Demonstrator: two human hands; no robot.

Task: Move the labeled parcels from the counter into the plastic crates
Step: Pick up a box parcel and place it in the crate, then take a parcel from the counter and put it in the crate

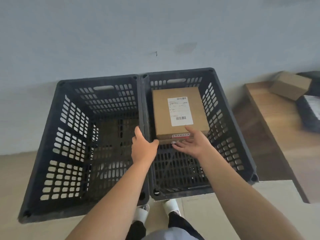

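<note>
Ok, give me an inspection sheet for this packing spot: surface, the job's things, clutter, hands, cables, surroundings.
Surface: brown wooden counter at right; two crates stand on a pale tiled floor.
Job's things: labelled brown cardboard parcel lies label up in the right black plastic crate; left black plastic crate holds no parcel. Plain cardboard box and dark parcels sit on the counter, blurred.
Clutter: nothing seen.
Hands: left hand at the parcel's near left corner, thumb touching it; right hand open, thumb on top; no firm grip visible.
Cables: nothing seen.
Surroundings: pale grey wall behind; the person's white shoes below.
</note>
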